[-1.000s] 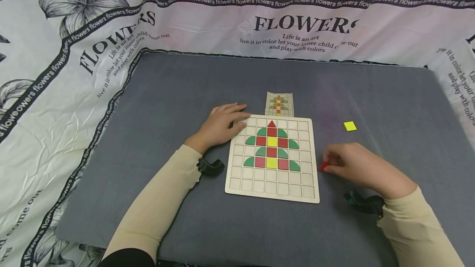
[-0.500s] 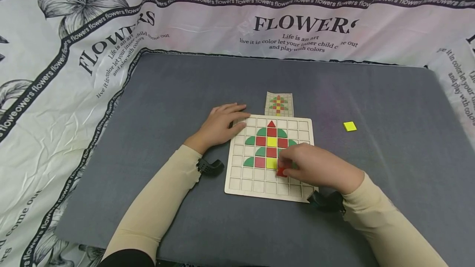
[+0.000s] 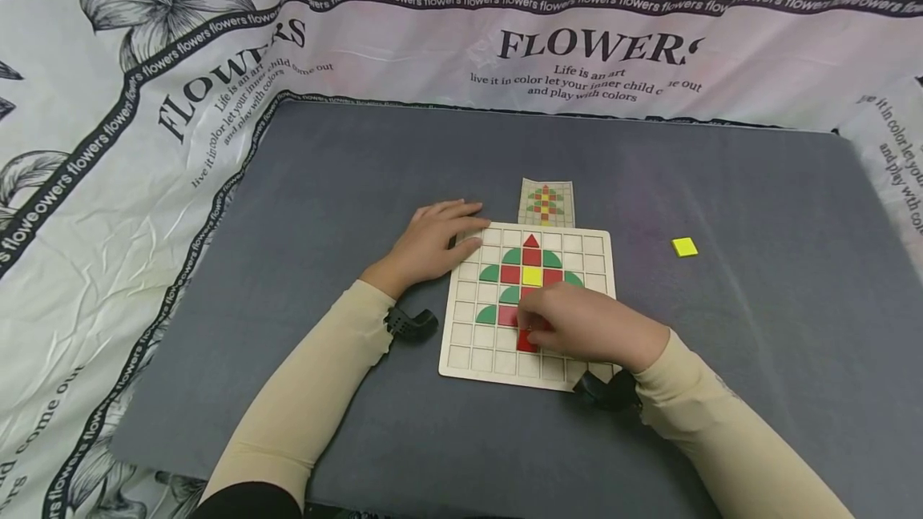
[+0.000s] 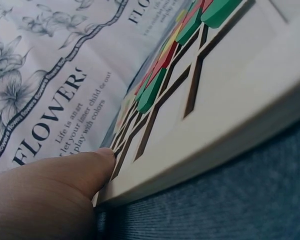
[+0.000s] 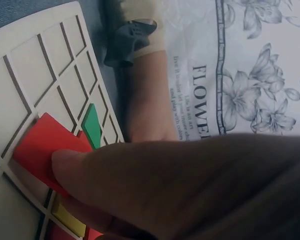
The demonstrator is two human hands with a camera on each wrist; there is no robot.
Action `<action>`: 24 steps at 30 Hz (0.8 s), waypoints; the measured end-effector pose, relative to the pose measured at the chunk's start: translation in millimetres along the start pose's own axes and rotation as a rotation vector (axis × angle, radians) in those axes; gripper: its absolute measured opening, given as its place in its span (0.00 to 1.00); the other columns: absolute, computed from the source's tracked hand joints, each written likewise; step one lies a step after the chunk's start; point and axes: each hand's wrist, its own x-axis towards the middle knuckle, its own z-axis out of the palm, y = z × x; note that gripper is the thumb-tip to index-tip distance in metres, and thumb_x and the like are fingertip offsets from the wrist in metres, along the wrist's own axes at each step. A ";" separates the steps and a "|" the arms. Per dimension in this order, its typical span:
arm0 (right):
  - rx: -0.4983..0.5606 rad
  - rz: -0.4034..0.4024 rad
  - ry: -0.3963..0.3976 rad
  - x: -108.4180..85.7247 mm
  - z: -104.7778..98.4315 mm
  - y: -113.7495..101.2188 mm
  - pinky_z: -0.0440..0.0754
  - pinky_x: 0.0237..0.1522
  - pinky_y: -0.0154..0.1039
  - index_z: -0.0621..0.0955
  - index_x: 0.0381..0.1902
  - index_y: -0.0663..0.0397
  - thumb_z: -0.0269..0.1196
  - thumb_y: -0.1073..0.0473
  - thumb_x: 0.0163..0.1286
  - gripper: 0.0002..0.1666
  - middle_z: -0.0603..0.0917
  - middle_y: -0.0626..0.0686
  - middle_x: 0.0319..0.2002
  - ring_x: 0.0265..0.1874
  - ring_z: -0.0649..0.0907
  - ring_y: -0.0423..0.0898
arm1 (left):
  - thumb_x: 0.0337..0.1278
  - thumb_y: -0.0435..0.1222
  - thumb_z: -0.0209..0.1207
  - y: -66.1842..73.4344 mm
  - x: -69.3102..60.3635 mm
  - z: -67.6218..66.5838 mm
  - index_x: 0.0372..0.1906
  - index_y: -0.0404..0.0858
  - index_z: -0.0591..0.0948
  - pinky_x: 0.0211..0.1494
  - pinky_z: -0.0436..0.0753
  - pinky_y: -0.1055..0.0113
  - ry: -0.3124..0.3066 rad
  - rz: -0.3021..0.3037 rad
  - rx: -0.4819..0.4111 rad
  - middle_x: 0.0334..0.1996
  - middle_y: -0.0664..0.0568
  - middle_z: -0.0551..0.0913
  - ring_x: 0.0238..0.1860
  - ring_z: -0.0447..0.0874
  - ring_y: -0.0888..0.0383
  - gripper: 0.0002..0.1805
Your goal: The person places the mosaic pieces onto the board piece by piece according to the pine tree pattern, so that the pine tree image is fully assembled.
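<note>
My left hand (image 3: 434, 237) rests on the upper left corner of a pale grid board (image 3: 458, 360), its fingers fairly straight. In the left wrist view the thumb (image 4: 85, 172) lies at the board's edge. With my right hand (image 3: 587, 323) I pinch a red square tile (image 3: 527, 342) over the middle column, below the second yellow tile (image 5: 67, 220). The right wrist view has the red tile tilted above the grid, under the thumb (image 5: 70, 167). Red, yellow and green tiles form a tree on the board, topped by a red triangle (image 3: 531, 242). My right hand hides several of them.
Behind the board lies a small pattern card (image 3: 546, 203) printed with the same tree. A loose yellow square tile (image 3: 685, 247) lies on the grey table (image 3: 757, 207) to the right. A flower-printed sheet (image 3: 404, 46) hangs around the far and left sides.
My right hand has carried the red tile leftward, from the table beside the board to over its middle column. My left hand has stayed at the board's corner.
</note>
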 end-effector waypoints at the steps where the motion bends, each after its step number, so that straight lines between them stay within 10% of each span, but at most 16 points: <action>1: 0.004 0.004 -0.003 -0.1 0.2 0.9 0.74 0.28 0.34 0.82 0.30 0.45 0.70 0.65 0.69 0.11 0.75 0.41 0.23 0.23 0.72 0.37 | 0.81 0.52 0.53 -0.2 0.0 0.4 0.75 0.53 0.77 0.83 0.52 0.46 0.000 0.002 0.000 0.80 0.55 0.66 0.83 0.55 0.52 0.25; 24: -0.001 -0.006 0.028 -0.7 5.2 5.6 0.72 0.28 0.34 0.81 0.25 0.44 0.67 0.70 0.68 0.15 0.74 0.41 0.23 0.24 0.72 0.37 | 0.81 0.52 0.53 -1.0 0.2 1.0 0.75 0.53 0.77 0.83 0.51 0.45 -0.006 -0.005 -0.001 0.80 0.56 0.66 0.83 0.55 0.52 0.25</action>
